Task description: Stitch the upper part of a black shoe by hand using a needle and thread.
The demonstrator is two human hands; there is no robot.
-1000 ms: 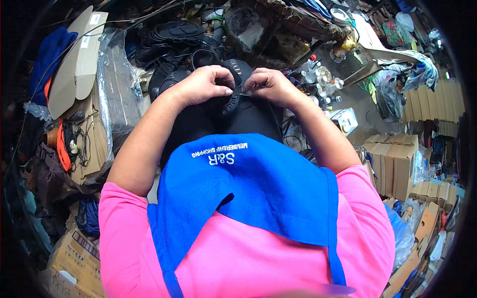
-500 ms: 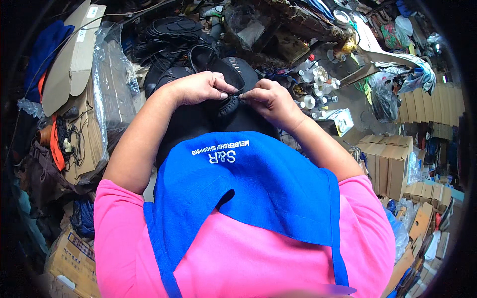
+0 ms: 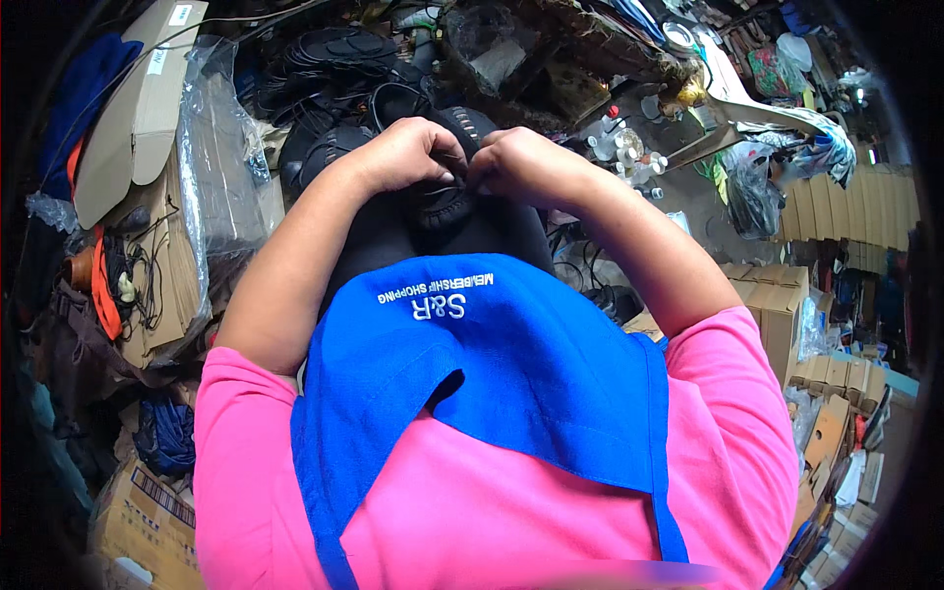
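Cardboard sheets [image 3: 133,108] lie far left; folded boxes [image 3: 787,305] right; small bottles [image 3: 619,147] ahead.

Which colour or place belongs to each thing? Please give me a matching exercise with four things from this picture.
Things:
1. apron
2. shirt
3. black shoe part
4. folded cardboard boxes

Descriptions:
a. pink
b. between the two hands
c. blue
d. on the person's right side

Pairs: 1-c, 2-a, 3-b, 4-d. The left hand and right hand both grip the shoe part.
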